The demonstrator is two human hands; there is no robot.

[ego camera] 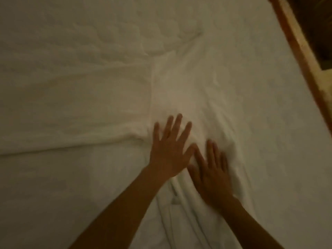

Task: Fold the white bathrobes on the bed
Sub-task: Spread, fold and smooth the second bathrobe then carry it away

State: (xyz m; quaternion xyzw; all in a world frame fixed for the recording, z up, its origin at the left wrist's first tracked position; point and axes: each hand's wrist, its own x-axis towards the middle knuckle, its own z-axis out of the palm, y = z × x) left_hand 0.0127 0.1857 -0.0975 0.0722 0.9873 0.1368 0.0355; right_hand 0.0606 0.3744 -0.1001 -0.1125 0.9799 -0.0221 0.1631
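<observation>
Dim white bed [53, 203] lies under us; our left grip [169, 150] and right grip [212, 177] press flat, fingers spread, on the rumpled white bathrobe [179, 90].

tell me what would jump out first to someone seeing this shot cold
Two bare hands sit low in the middle: the left hand and right hand lie flat side by side, fingers straight, pressing on the white bathrobe. The robe spreads creased across the bed, one part reaching toward the left edge. An orange-brown wooden edge cuts the top right corner.
</observation>
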